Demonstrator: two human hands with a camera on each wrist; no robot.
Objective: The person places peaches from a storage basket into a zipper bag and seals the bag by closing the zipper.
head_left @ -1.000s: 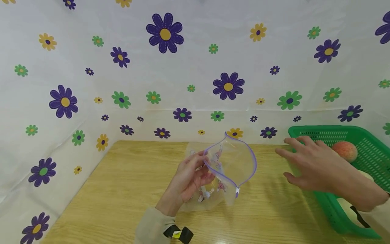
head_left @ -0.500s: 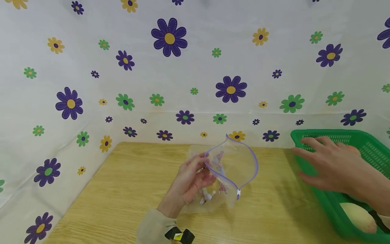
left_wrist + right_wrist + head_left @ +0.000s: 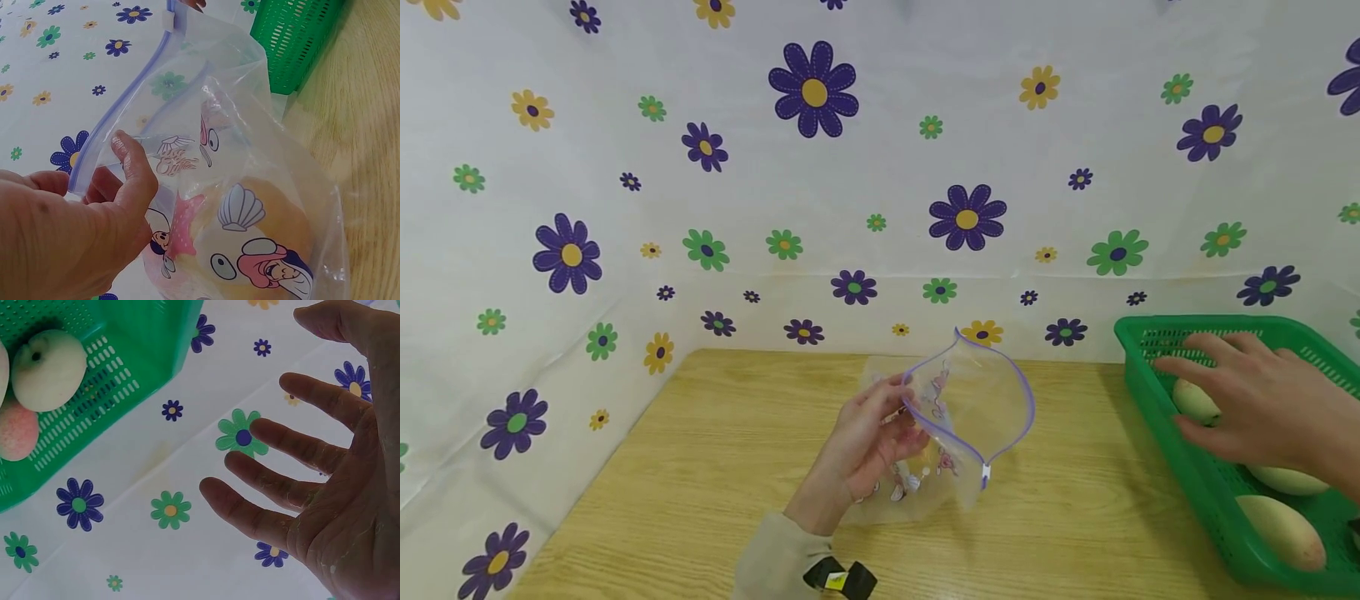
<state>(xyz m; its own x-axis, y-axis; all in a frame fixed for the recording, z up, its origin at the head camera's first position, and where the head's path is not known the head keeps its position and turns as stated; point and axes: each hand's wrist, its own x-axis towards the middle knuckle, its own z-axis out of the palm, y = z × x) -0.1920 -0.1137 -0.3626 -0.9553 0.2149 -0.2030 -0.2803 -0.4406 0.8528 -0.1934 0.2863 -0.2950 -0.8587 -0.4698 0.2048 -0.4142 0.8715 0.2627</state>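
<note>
My left hand (image 3: 865, 446) pinches one side of the mouth of a clear zip bag (image 3: 244, 137) with a purple zip edge and cartoon prints. The bag's mouth gapes wide, its white slider (image 3: 986, 472) at the near corner. Through the film in the left wrist view shows a round yellowish-pink fruit (image 3: 281, 212), partly covered by the prints. My right hand (image 3: 1270, 408) is spread over the green basket (image 3: 1176, 467), fingers apart and holding nothing. Pale peaches (image 3: 1277, 529) lie in the basket; the hand hides part of its contents. In the right wrist view, the palm (image 3: 344, 525) is bare.
The wooden table (image 3: 700, 467) carries the bag at its middle and the basket at its right side. A white flowered cloth (image 3: 880, 167) stands behind and to the left. A black band (image 3: 840, 577) circles my left wrist.
My right hand has moved right, from beside the basket's left rim to over its inside. My left hand keeps its hold on the bag in about the same place.
</note>
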